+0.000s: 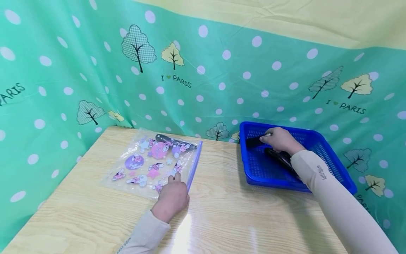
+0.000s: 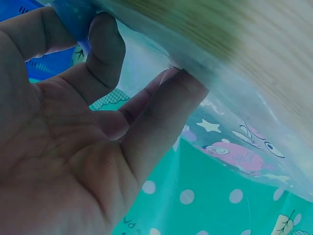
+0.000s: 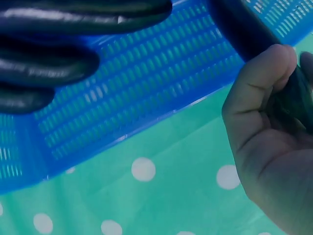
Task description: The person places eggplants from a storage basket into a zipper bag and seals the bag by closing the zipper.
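Note:
A clear zip bag (image 1: pixel 133 176) printed with pink and purple cartoon figures lies flat on the table, a purple strip along its right edge. Inside it, near the far side, is one long, dark, glossy eggplant (image 1: pixel 163 138). My left hand (image 1: pixel 172 197) pinches the bag's near right corner; the left wrist view shows curled fingers (image 2: pixel 164 110) against the film. Over the blue basket (image 1: pixel 253 176), my right hand (image 1: pixel 280 139) grips another dark eggplant (image 3: pixel 244 29) by one end. Several more eggplants (image 3: pixel 44 68) show in the right wrist view; in the head view the forearm partly hides them.
The light wooden table (image 1: pixel 215 211) runs between bag and basket. A green dotted curtain (image 1: pixel 190 106) hangs close behind both and along the left side. On the right, the basket's rim (image 1: pixel 333 155) stands near the cloth.

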`<move>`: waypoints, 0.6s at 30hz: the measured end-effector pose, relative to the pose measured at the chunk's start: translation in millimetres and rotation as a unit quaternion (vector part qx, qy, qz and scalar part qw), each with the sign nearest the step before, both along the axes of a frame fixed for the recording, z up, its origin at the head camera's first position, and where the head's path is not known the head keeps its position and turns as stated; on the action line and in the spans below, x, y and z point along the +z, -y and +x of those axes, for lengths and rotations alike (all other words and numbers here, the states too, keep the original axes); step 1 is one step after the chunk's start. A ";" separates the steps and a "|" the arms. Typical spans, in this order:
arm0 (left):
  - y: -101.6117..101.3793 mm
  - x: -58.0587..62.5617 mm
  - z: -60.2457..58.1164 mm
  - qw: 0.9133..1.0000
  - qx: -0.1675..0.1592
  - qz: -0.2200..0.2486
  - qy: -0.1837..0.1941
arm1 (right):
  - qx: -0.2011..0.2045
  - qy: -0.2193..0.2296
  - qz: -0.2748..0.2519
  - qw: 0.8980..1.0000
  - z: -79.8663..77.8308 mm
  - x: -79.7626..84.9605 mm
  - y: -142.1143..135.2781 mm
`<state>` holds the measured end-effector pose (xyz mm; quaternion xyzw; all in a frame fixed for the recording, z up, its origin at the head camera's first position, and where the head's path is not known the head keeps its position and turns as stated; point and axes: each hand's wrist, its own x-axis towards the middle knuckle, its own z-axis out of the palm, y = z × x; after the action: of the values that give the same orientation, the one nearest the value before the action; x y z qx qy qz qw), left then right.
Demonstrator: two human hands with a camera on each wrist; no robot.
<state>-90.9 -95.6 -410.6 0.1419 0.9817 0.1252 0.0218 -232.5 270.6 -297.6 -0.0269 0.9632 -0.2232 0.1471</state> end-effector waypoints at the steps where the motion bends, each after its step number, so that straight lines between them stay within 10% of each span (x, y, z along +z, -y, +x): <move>1: 0.2 0.0 -0.2 1.000 0.001 0.000 0.003 | -0.004 0.004 -0.002 1.000 -1.2 -0.8 0.8; 18: 5.2 3.2 -1.5 0.999 -0.003 0.039 -0.012 | -0.021 0.000 -0.052 0.998 -1.1 -2.1 0.1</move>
<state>-92.5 -100.8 -407.4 0.1471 0.9758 0.1620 0.0053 -233.6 270.5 -299.7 -0.0139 0.9508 -0.2758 0.1405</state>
